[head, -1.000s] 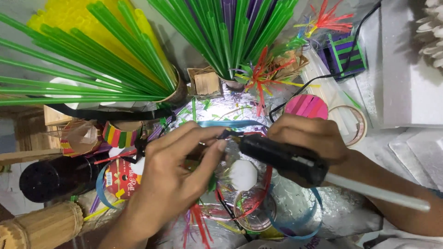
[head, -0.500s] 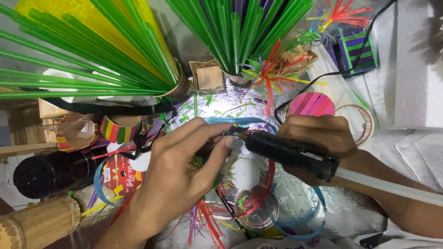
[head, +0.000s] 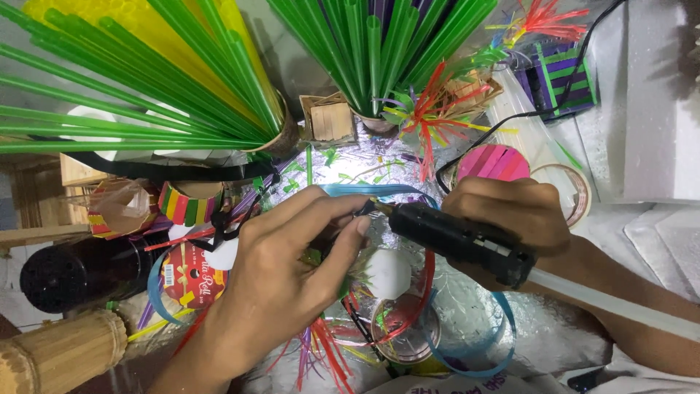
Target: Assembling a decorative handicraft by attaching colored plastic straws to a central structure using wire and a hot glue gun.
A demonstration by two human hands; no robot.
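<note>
Your right hand (head: 510, 211) is closed around the body of a black glue gun (head: 459, 241), with the fingers wrapped over it. A pale glue stick (head: 620, 306) sticks out from its back and is cut off by the picture edge. The nozzle points left, to the fingertips of your left hand (head: 284, 284). There the thumb and forefinger are pinched together on something small and dark; what it is I cannot tell, because the fingers hide it. Just below the nozzle lies a white ball (head: 386, 273), partly covered by your left hand. Behind stand bundles of green straws (head: 146, 95), their ends out of view. A black cable (head: 525, 109) runs up to the right.
</note>
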